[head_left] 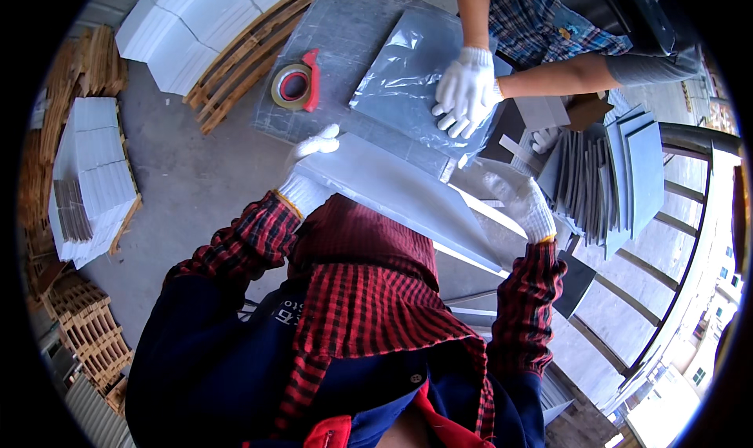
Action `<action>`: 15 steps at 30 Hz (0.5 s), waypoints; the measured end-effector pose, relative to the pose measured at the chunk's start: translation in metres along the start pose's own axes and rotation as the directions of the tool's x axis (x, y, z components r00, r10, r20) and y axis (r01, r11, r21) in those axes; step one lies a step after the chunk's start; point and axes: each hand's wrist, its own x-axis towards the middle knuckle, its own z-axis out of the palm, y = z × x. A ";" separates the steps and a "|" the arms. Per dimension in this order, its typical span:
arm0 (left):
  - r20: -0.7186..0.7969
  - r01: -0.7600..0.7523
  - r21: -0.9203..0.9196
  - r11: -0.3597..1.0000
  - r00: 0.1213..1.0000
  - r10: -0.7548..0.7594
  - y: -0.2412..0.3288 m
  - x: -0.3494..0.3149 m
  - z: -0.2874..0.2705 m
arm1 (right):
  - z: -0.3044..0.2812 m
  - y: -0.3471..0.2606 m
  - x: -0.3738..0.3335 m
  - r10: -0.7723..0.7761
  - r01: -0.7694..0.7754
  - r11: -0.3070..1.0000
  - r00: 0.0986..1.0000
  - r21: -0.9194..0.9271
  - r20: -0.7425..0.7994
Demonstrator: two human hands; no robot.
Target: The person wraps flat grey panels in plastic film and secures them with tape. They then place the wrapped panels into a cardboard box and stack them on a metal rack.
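My left hand (pixel 310 174), in a white knit glove, grips the upper left end of a flat grey panel (pixel 400 197). The panel slants down to the right in front of my body, close to the table's near edge. To the right of the panel is my gloved right hand (pixel 522 201), its fingers blurred and pointing toward the table corner. Something clear like film seems to be at those fingers, but I cannot make it out. Across the table, a co-worker's gloved hand (pixel 467 91) presses on a grey panel in shiny clear plastic (pixel 408 79).
A tape roll in a red dispenser (pixel 294 83) lies on the grey table (pixel 333 29). Several grey panels (pixel 608 177) stand stacked at right, beside a railing (pixel 667 272). White stacked sheets (pixel 192 25) on pallets and wooden pallets (pixel 86 322) stand at left.
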 end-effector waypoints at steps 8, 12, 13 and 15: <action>0.003 -0.001 0.018 1.000 1.000 0.001 -0.003 0.009 -0.019 | 0.021 0.130 0.075 -0.116 0.075 0.691 0.993 -0.719 -0.008; 0.004 -0.033 0.039 0.999 0.999 0.033 -0.004 0.011 -0.026 | 0.039 0.113 0.086 -0.219 0.110 0.692 0.974 -0.714 -0.062; 0.017 -0.035 0.033 0.999 0.999 0.035 -0.004 0.012 -0.030 | 0.042 0.104 0.088 -0.208 0.107 0.688 0.977 -0.718 -0.054; 0.031 -0.032 0.014 0.999 0.999 0.031 -0.004 0.010 -0.027 | 0.044 0.092 0.088 -0.150 0.041 0.667 0.985 -0.744 -0.081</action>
